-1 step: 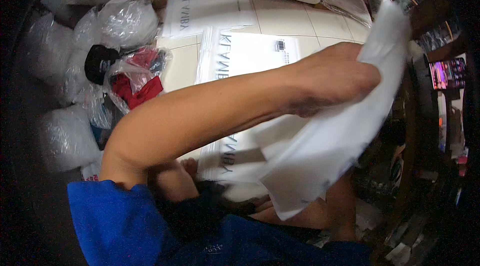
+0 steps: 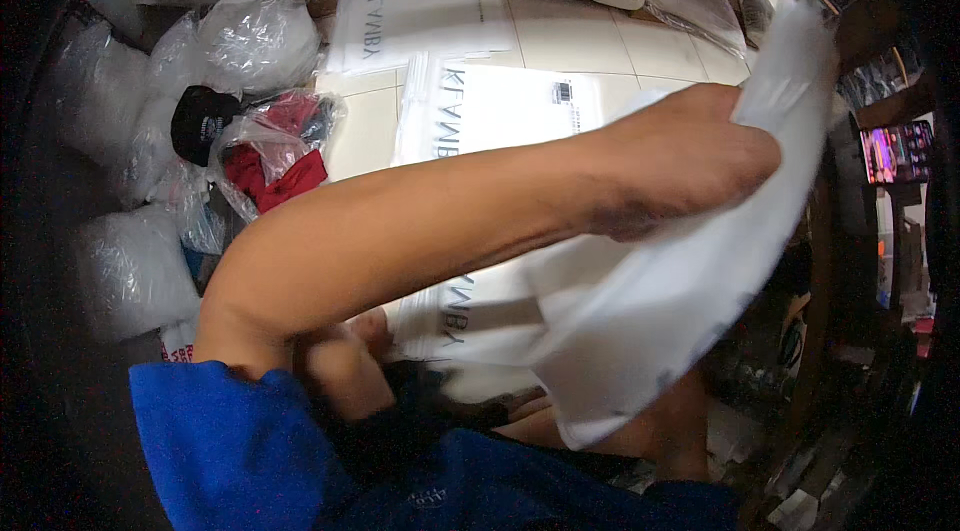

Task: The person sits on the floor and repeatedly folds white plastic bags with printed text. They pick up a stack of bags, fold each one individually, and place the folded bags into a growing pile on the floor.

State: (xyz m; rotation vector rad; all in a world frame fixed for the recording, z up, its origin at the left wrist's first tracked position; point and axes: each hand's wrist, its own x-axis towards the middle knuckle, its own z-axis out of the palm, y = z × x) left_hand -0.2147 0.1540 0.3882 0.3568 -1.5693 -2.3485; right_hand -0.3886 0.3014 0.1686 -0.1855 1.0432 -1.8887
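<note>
A: Floor first. Pale tile floor, with flat white printed bags spread in overlapping sheets across its middle. More white sheets lie near the top edge.

B: And the left side?

A: Clear plastic sacks heaped there, bulging. Among them a bag holding red cloth, and a black cap just beside it.

B: The person's arms?

A: The left arm crosses the view from the blue sleeve at lower left up to the right. The left hand is closed, fingers curled over the upper edge of a white plastic bag, which hangs down from the grip, limp and blurred, above the lap.

B: The right hand?

A: Not found. Anything low centre is hidden behind the arm and the bag; cannot tell whether it grips or is empty.

B: Risks?

A: Judging only: the bag is pinched along one edge, so slick film could slide out of the fingers. Swung low, it could drag across the floor sheets and scatter them. The dangling end also hides the lap, so the other hand would work blind there.
</note>
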